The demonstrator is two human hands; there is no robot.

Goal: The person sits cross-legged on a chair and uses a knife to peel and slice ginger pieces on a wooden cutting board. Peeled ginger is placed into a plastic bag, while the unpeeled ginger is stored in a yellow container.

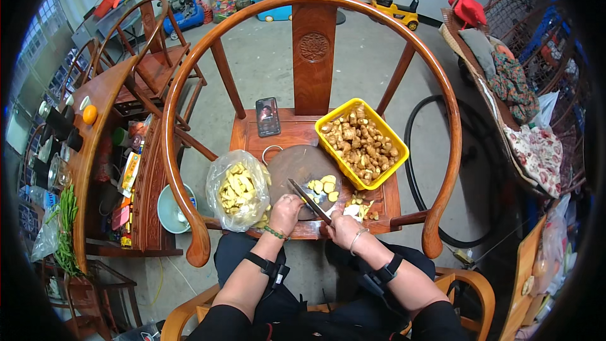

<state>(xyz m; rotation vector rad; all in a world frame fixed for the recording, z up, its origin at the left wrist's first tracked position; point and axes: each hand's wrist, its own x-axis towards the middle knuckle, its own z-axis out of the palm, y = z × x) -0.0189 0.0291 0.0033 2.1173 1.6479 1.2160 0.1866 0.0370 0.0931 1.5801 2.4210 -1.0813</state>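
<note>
My right hand [344, 228] grips the handle of a kitchen knife [307, 200], its blade slanting up and left over a round chopping board [292, 165]. Close against the blade is my left hand [285, 213], fingers curled over the board's near edge; whether they pinch a piece is hidden. Pale yellow ginger slices [326, 185] lie on the board, right of the blade. At the left, a clear plastic bag [215, 184] holds many cut ginger pieces [237, 187]. A yellow plastic basket [402, 154] full of unpeeled ginger roots [360, 144] stands at the right.
Everything rests on the seat of a wooden armchair [241, 128], whose curved rail surrounds the work. A phone [268, 117] lies at the seat's back left. Ginger scraps [364, 210] lie near the front right. A pale bucket [171, 218] stands on the floor, left; a black hose [411, 170] coils right.
</note>
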